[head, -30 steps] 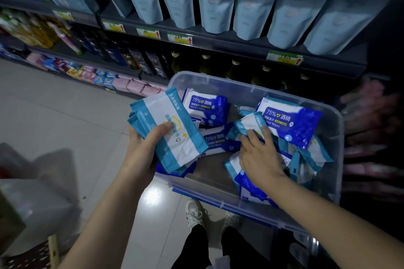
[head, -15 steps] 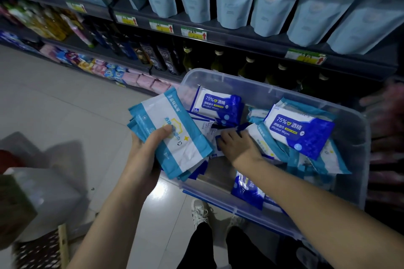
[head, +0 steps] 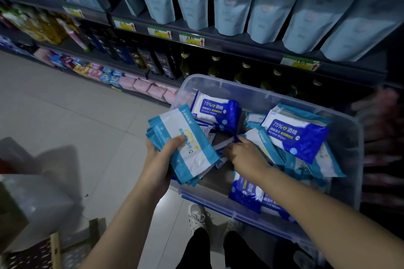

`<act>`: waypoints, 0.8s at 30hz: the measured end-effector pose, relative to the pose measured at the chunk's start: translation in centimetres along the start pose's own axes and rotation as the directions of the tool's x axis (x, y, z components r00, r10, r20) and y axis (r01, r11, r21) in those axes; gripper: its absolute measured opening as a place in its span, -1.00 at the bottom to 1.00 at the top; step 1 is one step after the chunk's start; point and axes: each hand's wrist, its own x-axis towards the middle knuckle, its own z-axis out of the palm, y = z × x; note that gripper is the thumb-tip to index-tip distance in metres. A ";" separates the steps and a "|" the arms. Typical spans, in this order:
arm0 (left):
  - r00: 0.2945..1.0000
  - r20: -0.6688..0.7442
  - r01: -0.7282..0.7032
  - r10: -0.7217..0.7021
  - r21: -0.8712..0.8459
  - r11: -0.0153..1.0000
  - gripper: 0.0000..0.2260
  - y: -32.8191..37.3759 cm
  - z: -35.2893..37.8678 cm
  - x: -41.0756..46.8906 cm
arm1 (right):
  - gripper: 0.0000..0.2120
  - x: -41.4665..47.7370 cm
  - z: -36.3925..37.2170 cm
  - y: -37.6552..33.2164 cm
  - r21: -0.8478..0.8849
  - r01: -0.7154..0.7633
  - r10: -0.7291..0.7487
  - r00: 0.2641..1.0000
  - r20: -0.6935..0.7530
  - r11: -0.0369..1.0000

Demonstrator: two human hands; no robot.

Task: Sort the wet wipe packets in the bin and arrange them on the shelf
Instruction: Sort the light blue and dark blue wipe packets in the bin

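the head view is showing a clear bin [head: 273,94] at 4 o'clock, holding dark-blue packs [head: 295,135] reading "75%" and "alcohol wipes", with teal packs [head: 325,159] lying among them. the left hand [head: 161,159] is gripping a stack [head: 185,144] of teal packs over the bin's 9 o'clock rim, thumb on top. the right hand [head: 244,155] is reaching into the bin's middle; whether it is pinching anything, i cannot tell. the shelf [head: 240,48] at 12 o'clock is carrying pale-blue pouches [head: 231,6] above yellow price tags [head: 192,39].
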 end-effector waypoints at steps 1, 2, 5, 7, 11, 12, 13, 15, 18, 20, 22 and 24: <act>1.000 0.003 0.000 0.000 0.007 1.000 -0.37 0.0 -0.1 0.0 | -0.82 -0.3 -0.2 0.2 -0.017 0.024 -0.025 0.999 -0.030 1.000; 1.000 0.009 -0.002 0.002 0.013 1.000 -0.37 0.0 -0.1 0.1 | -0.80 -0.7 -0.5 0.5 0.009 0.024 -0.024 1.000 -0.012 1.000; 1.000 0.018 -0.005 0.005 0.011 1.000 -0.36 0.3 0.0 -0.1 | -0.81 -2.1 -1.1 1.1 0.257 -0.047 0.091 0.983 -0.160 0.965; 1.000 0.026 -0.006 0.006 -0.001 1.000 -0.36 0.4 0.1 -0.2 | -0.77 -2.8 -2.1 0.9 0.630 -0.207 0.398 0.900 -0.177 0.749; 0.999 0.050 -0.001 0.001 -0.001 1.000 -0.38 1.1 0.0 -0.6 | -0.93 -2.0 -4.2 1.4 0.915 -0.317 0.776 0.631 0.006 0.250; 0.998 0.057 -0.005 0.005 0.005 1.000 -0.38 1.3 0.0 -0.7 | -0.92 -1.4 -4.8 1.6 0.928 -0.289 0.807 0.591 -0.018 0.233; 0.998 0.064 -0.010 0.009 0.010 1.000 -0.38 1.4 -0.1 -0.8 | -0.91 -0.9 -5.4 1.8 0.926 -0.269 0.819 0.570 -0.069 0.265; 0.997 0.069 -0.020 0.018 0.019 1.000 -0.41 1.7 -0.1 -0.9 | -0.87 0.6 -6.4 1.7 0.839 -0.279 0.783 0.571 -0.247 0.468; 0.998 0.058 -0.026 0.024 0.025 0.999 -0.43 1.9 -0.3 -1.2 | -0.77 3.3 -7.4 0.6 0.612 -0.301 0.627 0.649 -0.431 0.731; 0.998 0.051 -0.023 0.022 0.019 1.000 -0.41 1.8 -0.4 -1.4 | -0.68 5.2 -6.5 -0.1 0.556 -0.321 0.543 0.786 -0.295 0.767; 0.999 0.050 -0.020 0.019 0.016 1.000 -0.40 1.7 -0.5 -1.5 | -0.55 6.1 -5.4 -0.6 0.604 -0.405 0.489 0.872 0.028 0.687; 0.999 0.051 -0.015 0.014 0.017 1.000 -0.39 1.7 -0.7 -1.5 | -0.56 5.8 -4.8 -0.7 0.646 -0.421 0.455 0.881 0.126 0.636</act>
